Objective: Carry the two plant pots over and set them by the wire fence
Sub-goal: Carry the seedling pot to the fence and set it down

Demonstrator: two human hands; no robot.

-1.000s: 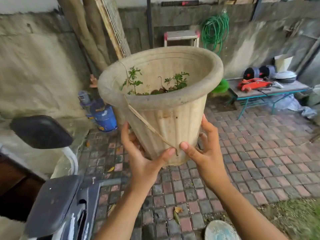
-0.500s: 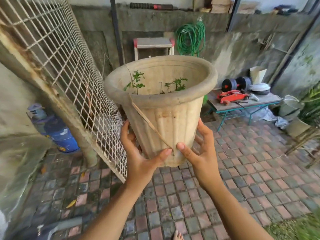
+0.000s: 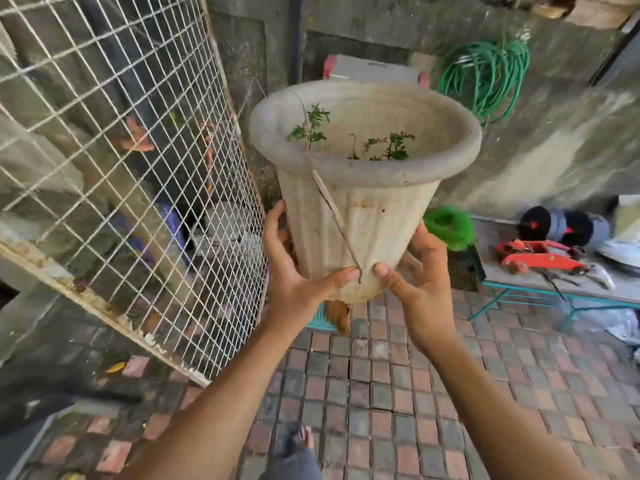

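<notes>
1. Held aloft in both palms: pale ribbed plant pot (image 3: 363, 209), upright, just beside the leaning wire fence (image 3: 131, 188), clear of the ground.
2. Left hand (image 3: 298, 271) and right hand (image 3: 419, 275) wrapped around the narrow base, thumbs pressed in front.
3. Likely risk — top-heavy flare tipping, or rim snagging the mesh while lowering.
4. Below: uneven brick paving (image 3: 381, 393); low bench (image 3: 554, 282) and green hose (image 3: 485, 77) beyond.

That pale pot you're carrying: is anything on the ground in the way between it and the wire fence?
Nothing visible blocks it. The pot is held up in the left hand and right hand, just right of the wire fence. The brick paving along the fence's foot shows only a yellow leaf.
</notes>
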